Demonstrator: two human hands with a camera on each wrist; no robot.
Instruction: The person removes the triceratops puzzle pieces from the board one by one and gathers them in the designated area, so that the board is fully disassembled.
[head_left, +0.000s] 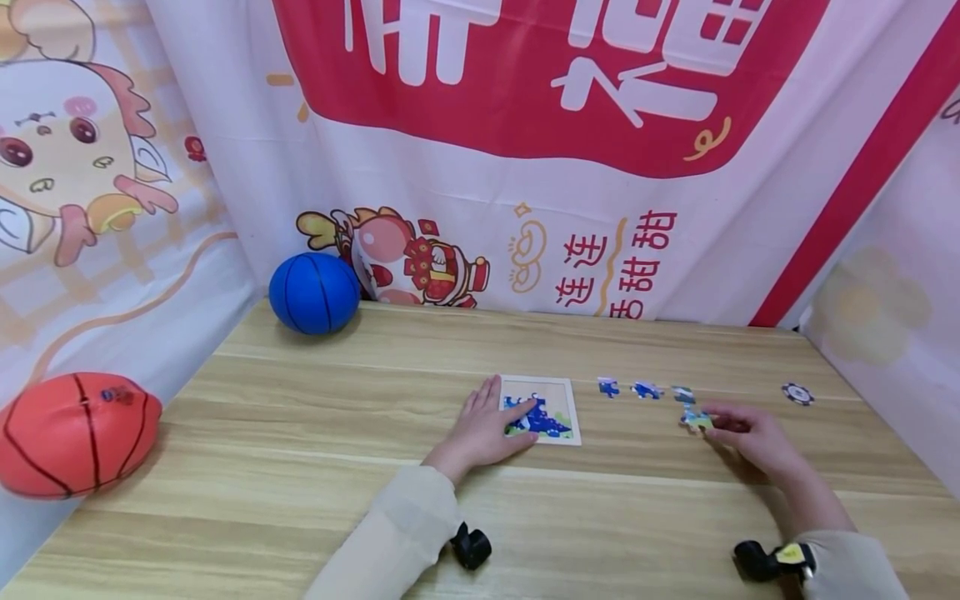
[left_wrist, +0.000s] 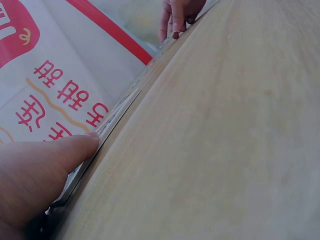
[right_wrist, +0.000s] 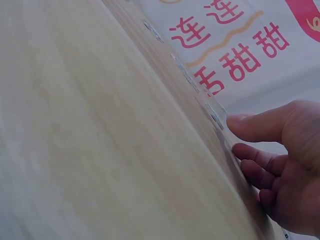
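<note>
A shallow puzzle tray [head_left: 576,417] with a pale frame lies near the middle of the table, partly filled with blue and green joined pieces. My left hand [head_left: 487,425] rests across its left side with fingers spread, covering part of the picture. In the left wrist view, the left thumb [left_wrist: 75,150] lies along the tray's edge. To the right, my right hand [head_left: 753,437] pinches a blue, green and yellow puzzle piece [head_left: 696,418] between thumb and index finger, close over the table. In the right wrist view, the right hand [right_wrist: 280,155] hides that piece.
Loose puzzle pieces lie in a row right of the tray: one blue [head_left: 608,387], one blue and white [head_left: 647,390], one greenish [head_left: 682,393]. A round black-and-white chip [head_left: 797,394] sits farther right. A blue ball [head_left: 315,293] and a red ball [head_left: 78,435] are at left.
</note>
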